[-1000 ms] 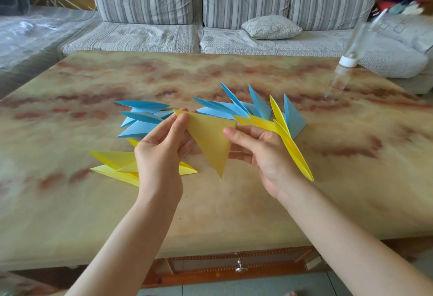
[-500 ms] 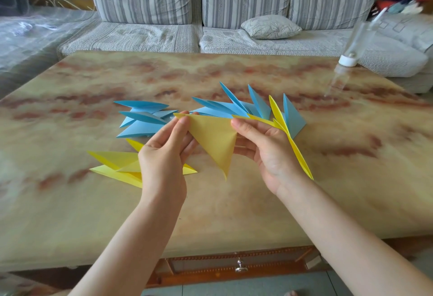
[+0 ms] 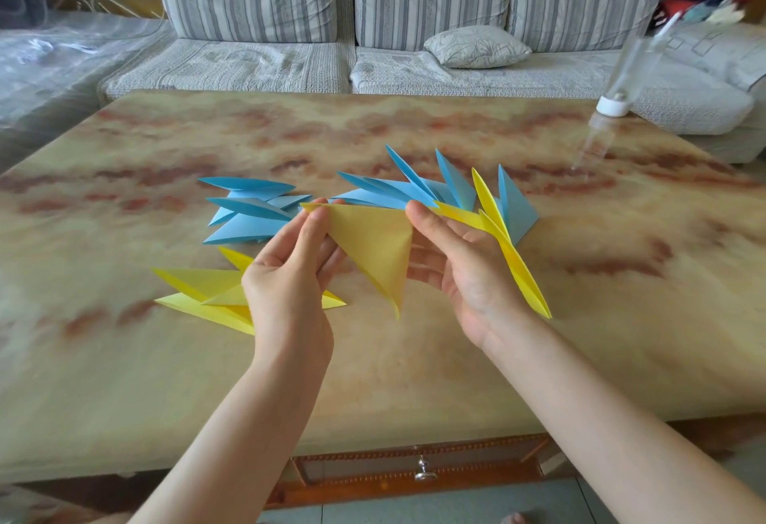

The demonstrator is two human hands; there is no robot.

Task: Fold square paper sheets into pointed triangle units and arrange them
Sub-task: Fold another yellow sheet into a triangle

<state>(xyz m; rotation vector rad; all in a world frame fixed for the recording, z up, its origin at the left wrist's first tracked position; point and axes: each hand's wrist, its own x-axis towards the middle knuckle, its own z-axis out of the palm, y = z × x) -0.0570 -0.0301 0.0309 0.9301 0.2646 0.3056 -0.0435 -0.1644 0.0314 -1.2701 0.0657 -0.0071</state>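
Observation:
A yellow paper triangle (image 3: pixel 377 247) hangs point-down above the table between my two hands. My left hand (image 3: pixel 290 274) pinches its upper left corner, and my right hand (image 3: pixel 464 270) pinches its upper right corner. Folded blue pointed units (image 3: pixel 248 212) lie in a pile left of the hands. More blue units (image 3: pixel 418 191) fan out behind the triangle. Yellow folded units (image 3: pixel 199 291) lie under my left wrist. Further yellow units (image 3: pixel 510 250) rest beside my right hand, next to a blue unit (image 3: pixel 516 208).
The marbled table (image 3: pixel 414 378) has a drawer knob (image 3: pixel 423 473) below its front edge. A clear bottle with a white cap (image 3: pixel 617 92) stands at the back right edge. A striped sofa (image 3: pixel 331 26) with a cushion (image 3: pixel 476 46) lies behind.
My right hand has slid its pinch up toward the triangle's top right corner, and the paper has narrowed slightly. The piles on the table have not moved.

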